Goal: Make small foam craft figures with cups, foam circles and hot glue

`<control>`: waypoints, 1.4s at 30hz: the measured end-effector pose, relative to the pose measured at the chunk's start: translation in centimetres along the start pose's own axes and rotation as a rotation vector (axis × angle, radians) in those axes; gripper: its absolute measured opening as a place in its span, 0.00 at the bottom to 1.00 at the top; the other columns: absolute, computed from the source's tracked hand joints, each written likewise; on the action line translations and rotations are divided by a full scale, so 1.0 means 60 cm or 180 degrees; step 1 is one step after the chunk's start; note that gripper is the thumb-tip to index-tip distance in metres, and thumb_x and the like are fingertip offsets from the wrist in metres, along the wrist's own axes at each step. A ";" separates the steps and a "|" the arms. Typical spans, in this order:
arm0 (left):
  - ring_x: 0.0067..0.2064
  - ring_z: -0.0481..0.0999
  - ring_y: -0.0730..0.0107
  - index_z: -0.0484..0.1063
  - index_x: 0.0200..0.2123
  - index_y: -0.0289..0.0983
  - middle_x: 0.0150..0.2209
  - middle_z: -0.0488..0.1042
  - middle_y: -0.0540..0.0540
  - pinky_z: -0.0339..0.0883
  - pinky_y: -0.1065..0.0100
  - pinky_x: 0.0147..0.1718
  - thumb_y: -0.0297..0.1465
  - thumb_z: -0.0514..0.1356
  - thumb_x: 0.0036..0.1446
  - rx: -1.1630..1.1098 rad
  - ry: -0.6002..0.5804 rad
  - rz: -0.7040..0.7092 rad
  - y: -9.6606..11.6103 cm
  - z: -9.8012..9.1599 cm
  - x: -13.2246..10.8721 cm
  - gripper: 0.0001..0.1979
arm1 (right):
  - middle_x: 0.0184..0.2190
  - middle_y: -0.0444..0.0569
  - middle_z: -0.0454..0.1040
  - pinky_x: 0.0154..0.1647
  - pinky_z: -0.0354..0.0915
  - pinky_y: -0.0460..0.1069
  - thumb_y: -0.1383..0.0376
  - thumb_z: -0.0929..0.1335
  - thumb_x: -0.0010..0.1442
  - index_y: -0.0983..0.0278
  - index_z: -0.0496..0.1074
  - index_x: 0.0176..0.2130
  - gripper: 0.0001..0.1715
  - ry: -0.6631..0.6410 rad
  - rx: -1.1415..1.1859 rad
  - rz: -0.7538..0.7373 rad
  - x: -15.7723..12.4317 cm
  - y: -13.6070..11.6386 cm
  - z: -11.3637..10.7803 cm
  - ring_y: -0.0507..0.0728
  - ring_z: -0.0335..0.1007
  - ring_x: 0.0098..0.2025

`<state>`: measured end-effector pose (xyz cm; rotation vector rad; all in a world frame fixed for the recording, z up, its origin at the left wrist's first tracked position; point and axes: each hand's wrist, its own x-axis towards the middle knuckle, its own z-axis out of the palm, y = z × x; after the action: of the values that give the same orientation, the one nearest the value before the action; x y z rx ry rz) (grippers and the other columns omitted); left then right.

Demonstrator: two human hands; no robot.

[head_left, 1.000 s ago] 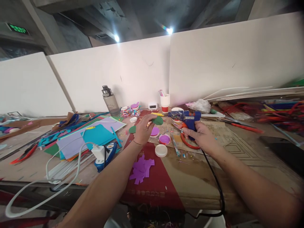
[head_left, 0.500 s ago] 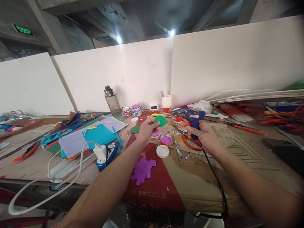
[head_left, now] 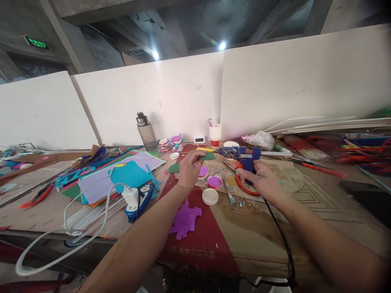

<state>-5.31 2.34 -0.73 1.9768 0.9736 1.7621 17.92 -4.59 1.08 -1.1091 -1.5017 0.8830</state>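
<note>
Between the fingertips of my left hand [head_left: 190, 167] is a green foam disc [head_left: 209, 156], tilted nearly flat. My right hand [head_left: 265, 177] is wrapped round the handle of a blue glue gun [head_left: 249, 156], whose nozzle points left, close to the disc. Below my hands stand a small purple-lined cup [head_left: 214, 182] and a white round lid [head_left: 210, 197]. Another green disc [head_left: 174, 168] lies left of my left hand. Orange-handled scissors [head_left: 246, 188] rest under the glue gun, partly hidden by it.
Purple strips [head_left: 186, 219] are piled near the front. Coloured sheets [head_left: 126, 175] and a power socket [head_left: 139, 203] with white cables lie left. A bottle [head_left: 146, 132] and a paper cup [head_left: 215, 135] stand at the back. The gun's black cord [head_left: 279, 228] hangs over the front edge.
The green disc has turned from facing me to lying nearly flat. The glue gun has shifted slightly left and levelled, its nozzle now nearer the disc.
</note>
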 end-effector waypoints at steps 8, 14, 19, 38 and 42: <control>0.47 0.79 0.65 0.73 0.37 0.40 0.43 0.79 0.44 0.75 0.60 0.47 0.19 0.58 0.54 0.0341 0.0057 0.0462 0.004 -0.007 0.004 0.12 | 0.42 0.50 0.78 0.50 0.64 0.56 0.57 0.67 0.58 0.61 0.74 0.43 0.15 0.0043 -0.0568 -0.0304 -0.005 0.005 0.000 0.62 0.72 0.45; 0.46 0.79 0.67 0.72 0.36 0.39 0.43 0.80 0.45 0.75 0.61 0.46 0.17 0.58 0.53 0.0436 0.0083 0.0766 0.009 -0.008 0.007 0.13 | 0.43 0.52 0.79 0.49 0.65 0.56 0.57 0.66 0.60 0.62 0.74 0.45 0.16 -0.0015 -0.0822 -0.0456 -0.006 0.003 -0.001 0.62 0.73 0.45; 0.46 0.80 0.67 0.72 0.36 0.39 0.42 0.80 0.45 0.74 0.62 0.46 0.16 0.58 0.53 0.0584 0.0028 0.0876 0.012 -0.008 0.007 0.13 | 0.41 0.53 0.79 0.47 0.66 0.56 0.56 0.65 0.60 0.64 0.74 0.44 0.18 0.0104 -0.1127 -0.0492 -0.009 -0.004 0.002 0.62 0.73 0.42; 0.46 0.80 0.67 0.73 0.36 0.40 0.42 0.81 0.46 0.75 0.61 0.46 0.15 0.58 0.52 0.0700 0.0045 0.0949 0.015 -0.008 0.007 0.14 | 0.43 0.56 0.79 0.47 0.66 0.56 0.55 0.64 0.60 0.65 0.72 0.48 0.22 0.0089 -0.1365 -0.0534 -0.011 -0.001 0.003 0.64 0.73 0.44; 0.45 0.80 0.68 0.72 0.35 0.39 0.42 0.81 0.46 0.75 0.62 0.46 0.15 0.58 0.52 0.0722 0.0047 0.0931 0.016 -0.008 0.006 0.14 | 0.45 0.56 0.78 0.49 0.66 0.58 0.54 0.64 0.60 0.65 0.72 0.48 0.22 0.0081 -0.1374 -0.0558 -0.011 0.001 0.002 0.65 0.72 0.46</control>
<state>-5.52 1.78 0.25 2.3537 0.9663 1.8882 17.82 -5.17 0.80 -1.2634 -1.7874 0.4306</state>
